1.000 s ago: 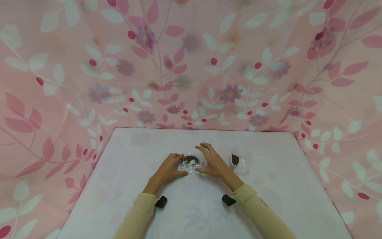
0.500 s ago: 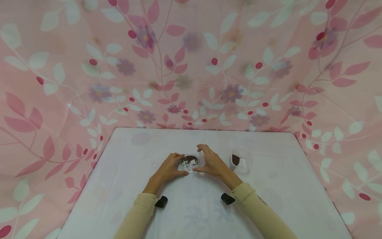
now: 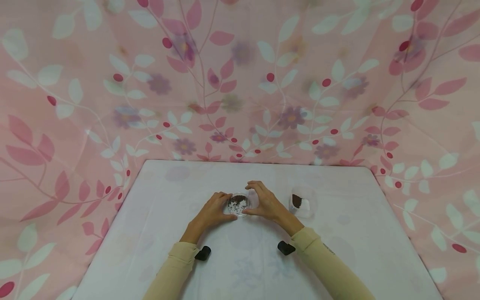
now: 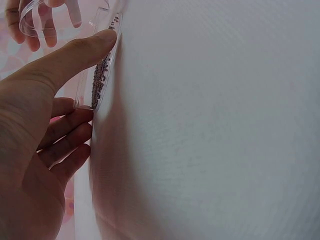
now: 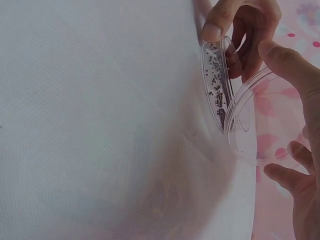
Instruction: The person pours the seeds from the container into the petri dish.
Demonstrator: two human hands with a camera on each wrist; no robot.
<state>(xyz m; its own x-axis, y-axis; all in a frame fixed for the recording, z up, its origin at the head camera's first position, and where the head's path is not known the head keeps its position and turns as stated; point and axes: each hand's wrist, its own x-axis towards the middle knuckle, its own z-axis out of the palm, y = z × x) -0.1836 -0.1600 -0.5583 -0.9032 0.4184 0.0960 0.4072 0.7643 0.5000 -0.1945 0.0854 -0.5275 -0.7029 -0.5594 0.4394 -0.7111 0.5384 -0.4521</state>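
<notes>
A round clear petri dish (image 3: 238,204) with small dark brown granules lies on the white-covered table. My left hand (image 3: 213,210) grips its left side, thumb at the near rim and fingers round the far rim; the left wrist view shows the thumb pressed on the dish's edge (image 4: 102,75). To the right, my right hand (image 3: 268,204) holds a clear round lid (image 5: 231,120) between thumb and fingers. The lid is tilted beside the dish, its edge close to the dish's right side. Whether the two touch, I cannot tell.
Right of my right hand stands a clear square container (image 3: 305,206) with dark brown granules heaped at its left side. A pink leaf-patterned cloth (image 3: 240,104) hangs behind the table (image 3: 180,175). Both wrists wear black devices.
My right hand has shifted slightly left, bringing the lid closer to the petri dish. The left hand and the dish stay nearly still.
</notes>
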